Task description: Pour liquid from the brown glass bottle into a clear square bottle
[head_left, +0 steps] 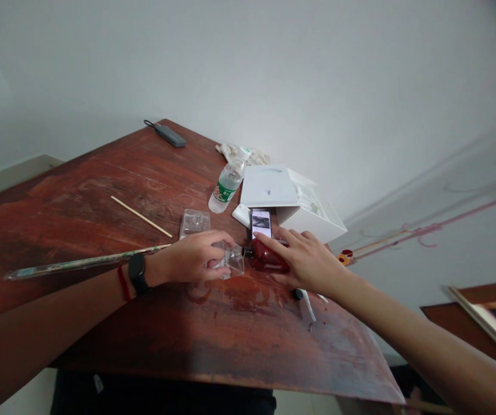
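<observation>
My left hand [202, 256] is closed around a small clear container [236, 262], low over the wooden table. The fingers hide much of it. Beside it, a red see-through bottle [267, 258] lies on its side in my right hand [306, 259], its dark neck pointing left at the container's opening. Whether liquid flows between them, I cannot make out. Wet patches [248, 300] shine on the tabletop just below. A black cap with a white stem [305, 300] lies under my right wrist. Behind my left hand sits a clear plastic case [195, 219].
Past the hands are a lit phone [260, 222], a white box [269, 187], a water bottle [227, 184] and a crumpled cloth [259, 157]. Leftward lie a thin wooden stick [141, 216], a long item in a clear sleeve [83, 265] and a grey device [169, 135].
</observation>
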Action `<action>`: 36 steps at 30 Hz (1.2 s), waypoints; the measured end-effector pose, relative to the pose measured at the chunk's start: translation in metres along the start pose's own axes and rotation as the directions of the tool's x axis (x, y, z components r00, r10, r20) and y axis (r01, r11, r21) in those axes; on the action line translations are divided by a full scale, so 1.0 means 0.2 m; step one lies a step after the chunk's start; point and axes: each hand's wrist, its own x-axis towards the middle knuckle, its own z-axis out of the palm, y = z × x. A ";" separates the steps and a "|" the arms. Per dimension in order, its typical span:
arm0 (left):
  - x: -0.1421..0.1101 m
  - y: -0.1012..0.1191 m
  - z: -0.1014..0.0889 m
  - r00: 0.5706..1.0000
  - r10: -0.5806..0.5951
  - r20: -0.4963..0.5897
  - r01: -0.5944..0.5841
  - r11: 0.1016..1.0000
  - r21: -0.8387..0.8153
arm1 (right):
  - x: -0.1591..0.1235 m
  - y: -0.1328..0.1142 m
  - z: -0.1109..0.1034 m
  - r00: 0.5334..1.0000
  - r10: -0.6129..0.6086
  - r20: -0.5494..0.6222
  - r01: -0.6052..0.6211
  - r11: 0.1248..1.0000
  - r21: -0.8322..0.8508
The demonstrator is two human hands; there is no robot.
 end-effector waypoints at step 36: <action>0.00 0.01 0.00 1.000 -0.018 0.002 0.018 1.000 -0.002 | 0.01 -0.02 0.01 1.000 -0.002 -0.008 0.003 1.000 0.024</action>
